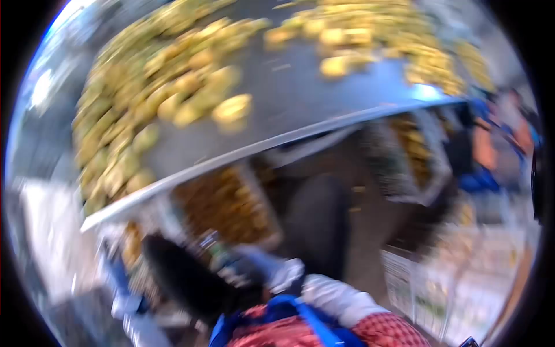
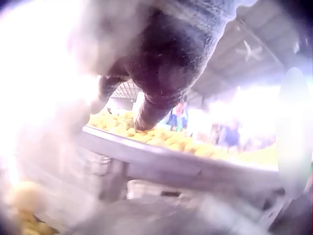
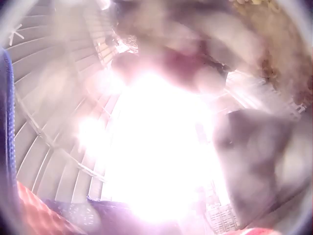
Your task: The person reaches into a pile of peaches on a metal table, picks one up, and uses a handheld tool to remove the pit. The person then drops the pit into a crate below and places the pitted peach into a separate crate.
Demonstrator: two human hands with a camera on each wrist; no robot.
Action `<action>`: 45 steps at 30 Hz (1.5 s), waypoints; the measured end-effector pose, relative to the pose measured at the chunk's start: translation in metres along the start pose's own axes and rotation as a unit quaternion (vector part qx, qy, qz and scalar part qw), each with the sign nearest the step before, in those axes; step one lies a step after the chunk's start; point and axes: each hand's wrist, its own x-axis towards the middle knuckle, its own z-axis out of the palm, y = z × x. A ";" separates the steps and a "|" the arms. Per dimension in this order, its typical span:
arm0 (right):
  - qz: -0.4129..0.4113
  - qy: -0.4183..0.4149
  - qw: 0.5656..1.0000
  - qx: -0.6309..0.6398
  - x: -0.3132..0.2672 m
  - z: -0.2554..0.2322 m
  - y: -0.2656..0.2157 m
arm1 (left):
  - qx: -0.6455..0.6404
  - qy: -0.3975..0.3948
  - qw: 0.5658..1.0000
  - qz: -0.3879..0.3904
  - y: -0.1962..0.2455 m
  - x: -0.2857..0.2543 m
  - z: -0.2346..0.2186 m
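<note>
Yellow and green rounded fruit [image 1: 173, 87] lies in heaps on a grey metal table [image 1: 277, 87]; their exact kind is blurred. My gloved left hand [image 1: 115, 272] hangs below the table's near left corner, beside some yellow pieces [image 1: 132, 243]. In the left wrist view, the left thumb and fingers [image 2: 151, 115] point downward, apart, before the table edge. The gloved right hand [image 1: 254, 263] is low in front of my body, over my legs. A small shiny, greenish shape [image 1: 213, 240] shows at its fingers; I cannot tell whether the hand holds it.
Beneath the table stands a crate of brownish-yellow pieces [image 1: 225, 208]. Another crate [image 1: 425, 156] holds yellow pieces farther right. A pale crate [image 1: 399, 283] is at lower right, and a person in blue and orange [image 1: 491, 144] is beyond. The table's raised rim [image 1: 260, 147] runs across.
</note>
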 end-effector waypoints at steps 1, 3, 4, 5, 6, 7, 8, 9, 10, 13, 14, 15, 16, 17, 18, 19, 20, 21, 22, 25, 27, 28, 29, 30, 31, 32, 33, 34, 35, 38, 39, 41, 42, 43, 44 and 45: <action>-0.096 0.061 0.981 -0.157 -0.001 0.007 0.004 | 0.018 0.002 0.999 0.039 0.030 -0.002 -0.004; -0.124 0.160 0.942 -0.269 0.005 0.020 0.000 | 0.048 -0.071 0.996 -0.011 0.133 0.019 0.014; -0.115 0.198 0.925 -0.303 0.006 0.023 -0.001 | 0.091 -0.061 0.994 -0.005 0.139 0.038 0.028; -0.118 0.238 0.903 -0.339 0.007 0.024 -0.003 | 0.183 -0.034 0.978 0.098 0.129 0.064 0.042; -0.125 0.251 0.898 -0.340 0.012 0.026 -0.004 | 0.210 -0.064 0.973 0.076 0.128 0.088 0.052; -0.135 0.265 0.893 -0.338 0.015 0.025 -0.007 | 0.234 -0.096 0.966 0.057 0.129 0.110 0.065; -0.146 0.283 0.888 -0.332 0.016 0.024 -0.009 | 0.280 -0.080 0.953 0.082 0.114 0.128 0.088; -0.158 0.296 0.873 -0.355 0.019 0.025 -0.009 | 0.326 -0.066 0.937 0.107 0.123 0.136 0.100; -0.171 0.308 0.857 -0.377 0.021 0.025 -0.011 | 0.347 -0.129 0.927 0.063 0.132 0.144 0.108; -0.175 0.305 0.850 -0.393 0.025 0.015 -0.013 | 0.295 -0.238 0.925 0.008 0.154 0.162 0.121; -0.172 0.297 0.851 -0.396 0.024 0.013 -0.015 | 0.299 -0.202 0.930 0.069 0.145 0.164 0.127; -0.178 0.305 0.847 -0.398 0.023 0.014 -0.015 | 0.293 -0.190 0.934 0.082 0.138 0.165 0.134; -0.183 0.311 0.842 -0.401 0.024 0.017 -0.014 | 0.287 -0.177 0.937 0.094 0.131 0.165 0.138; -0.187 0.317 0.838 -0.403 0.024 0.019 -0.014 | 0.282 -0.164 0.939 0.106 0.133 0.160 0.136; -0.204 0.316 0.833 -0.405 0.022 0.019 -0.014 | 0.227 -0.145 0.957 0.108 0.135 0.153 0.131; -0.221 0.315 0.828 -0.407 0.020 0.018 -0.016 | 0.085 -0.154 0.979 0.103 0.136 0.145 0.128; -0.239 0.315 0.823 -0.407 0.018 0.017 -0.016 | -0.058 -0.163 0.980 0.096 0.137 0.137 0.126; -0.300 0.284 0.754 -0.510 0.016 0.010 -0.018 | -0.199 -0.170 0.961 0.086 0.142 0.126 0.122; -0.355 0.249 0.669 -0.603 0.014 0.000 -0.021 | -0.267 -0.168 0.945 0.091 0.149 0.112 0.116; -0.367 0.245 0.752 -0.489 0.007 0.029 -0.020 | -0.472 -0.274 0.833 0.086 0.173 0.062 0.092; -0.371 0.259 0.803 -0.388 0.006 0.048 -0.012 | -0.542 -0.329 0.773 -0.015 0.184 0.015 0.093; -0.405 0.259 0.779 -0.402 0.009 0.050 -0.007 | -0.572 -0.347 0.740 -0.069 0.189 -0.008 0.094; -0.438 0.259 0.754 -0.416 0.010 0.052 -0.004 | -0.575 -0.378 0.723 -0.063 0.200 -0.023 0.094; -0.450 0.280 0.664 -0.528 0.010 0.054 -0.007 | -0.568 -0.411 0.711 -0.063 0.204 -0.034 0.095; -0.461 0.307 0.556 -0.620 0.010 0.056 -0.009 | -0.581 -0.414 0.696 -0.084 0.207 -0.044 0.098; -0.510 0.309 0.451 -0.664 0.015 0.057 -0.007 | -0.593 -0.417 0.681 -0.104 0.210 -0.054 0.101; -0.551 0.306 0.339 -0.699 0.017 0.057 -0.004 | -0.624 -0.389 0.662 -0.145 0.215 -0.063 0.107; -0.474 0.336 0.448 -0.680 0.013 0.047 -0.004 | -0.652 -0.359 0.641 -0.184 0.218 -0.072 0.114; -0.490 0.334 0.366 -0.717 0.012 0.043 -0.002 | -0.618 -0.309 0.707 -0.153 0.221 -0.080 0.124; -0.471 0.351 0.427 -0.688 0.010 0.045 0.001 | -0.552 -0.207 0.789 -0.174 0.233 -0.097 0.125; -0.475 0.351 0.399 -0.701 0.010 0.046 0.003 | -0.537 -0.201 0.805 -0.153 0.233 -0.098 0.125; -0.484 0.353 0.343 -0.724 0.008 0.046 0.006 | -0.505 -0.192 0.834 -0.111 0.234 -0.100 0.126; -0.500 0.346 0.300 -0.735 0.007 0.044 0.008 | -0.505 -0.186 0.836 -0.106 0.229 -0.101 0.129; -0.514 0.338 0.257 -0.745 0.007 0.039 0.010 | -0.507 -0.188 0.835 -0.099 0.228 -0.102 0.128; -0.528 0.329 0.214 -0.753 0.008 0.034 0.012 | -0.508 -0.191 0.835 -0.093 0.229 -0.102 0.126; -0.517 0.305 0.162 -0.784 0.007 0.027 0.014 | -0.509 -0.193 0.834 -0.086 0.229 -0.103 0.124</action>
